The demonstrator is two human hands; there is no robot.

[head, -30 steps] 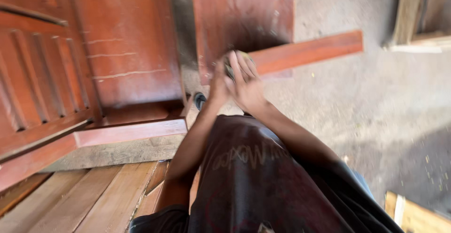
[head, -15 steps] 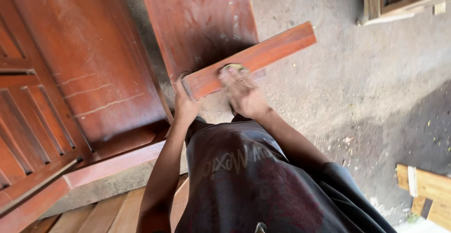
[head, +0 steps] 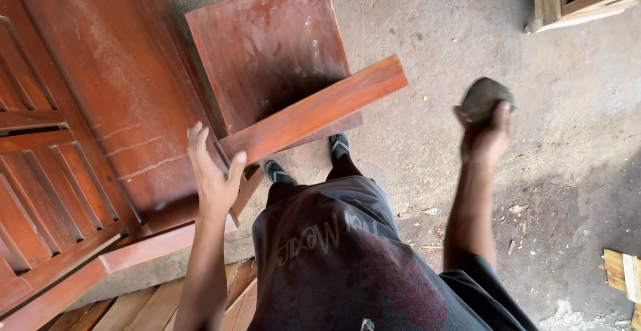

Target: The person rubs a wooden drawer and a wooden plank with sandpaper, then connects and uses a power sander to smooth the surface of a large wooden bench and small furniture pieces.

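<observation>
In left hand, red plank

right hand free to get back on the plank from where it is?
Probably yes. The right hand is lifted off to the side gripping a grey pad; nothing lies between it and the plank, whose near end the left hand holds.
</observation>
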